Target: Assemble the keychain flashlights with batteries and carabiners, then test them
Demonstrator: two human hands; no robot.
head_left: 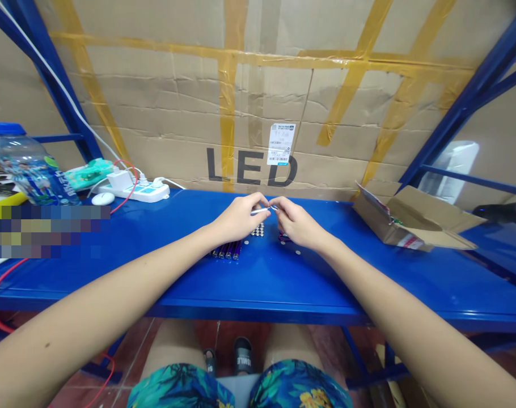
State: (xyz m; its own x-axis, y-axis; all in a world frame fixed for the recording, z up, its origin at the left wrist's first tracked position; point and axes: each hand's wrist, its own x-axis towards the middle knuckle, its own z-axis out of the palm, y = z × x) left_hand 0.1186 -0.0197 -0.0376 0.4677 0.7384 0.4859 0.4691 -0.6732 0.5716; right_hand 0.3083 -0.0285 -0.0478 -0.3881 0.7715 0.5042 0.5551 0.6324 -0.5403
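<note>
Blue tabletop (292, 289) beneath left hand (241, 216), silvery piece (260, 211) indistinct

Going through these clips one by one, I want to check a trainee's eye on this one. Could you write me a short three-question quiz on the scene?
1. Multiple choice: what do the fingers of the left hand hold?
a) a slim silvery rod
b) a white plug
c) a strip of tape

2. True or false: the open cardboard box is nearer the right hand than the left hand.

3. Fill the gap: the bottle at the far left has a ____ cap.

Key: 1: a. 2: true. 3: blue.
</note>
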